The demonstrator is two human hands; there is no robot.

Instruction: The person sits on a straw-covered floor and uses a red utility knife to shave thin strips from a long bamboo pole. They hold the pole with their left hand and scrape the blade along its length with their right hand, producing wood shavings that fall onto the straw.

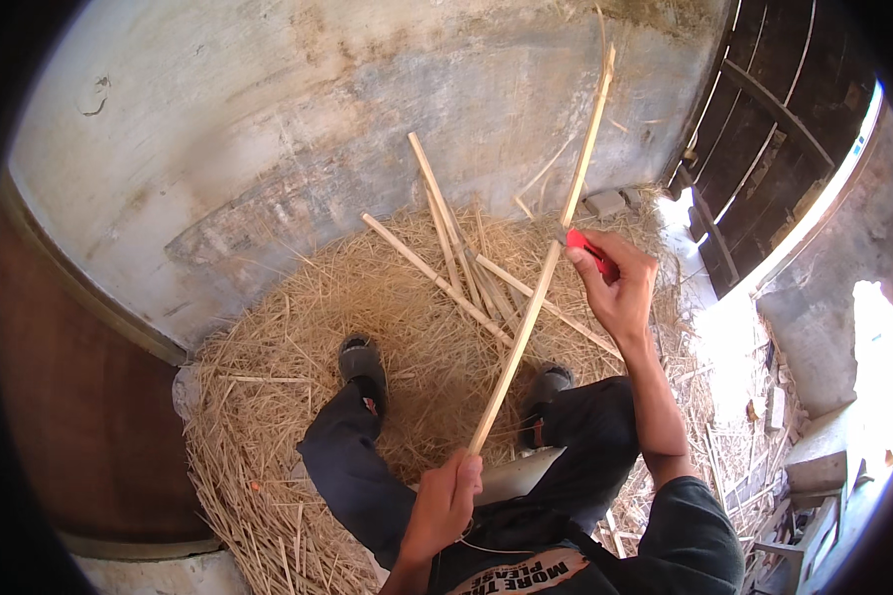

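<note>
My left hand (445, 504) is closed around the lower end of a long, pale bamboo strip (528, 322). The strip slants up and to the right, away from my lap, and its far end looks frayed. In my right hand (622, 288) is a red-handled knife (592, 255), its blade end against the strip about halfway along. A thin curled sliver (602, 35) stands off near the strip's far tip. Below lie more bamboo strips (437, 276), crossing one another on a bed of shavings (268, 397).
My legs (352, 476) are spread, with dark shoes (362, 362) among the shavings. A stained pale wall (268, 129) rises ahead. At the left is a brown panel (79, 397); at the right, a dark slatted wooden door (764, 129) and concrete blocks (819, 451).
</note>
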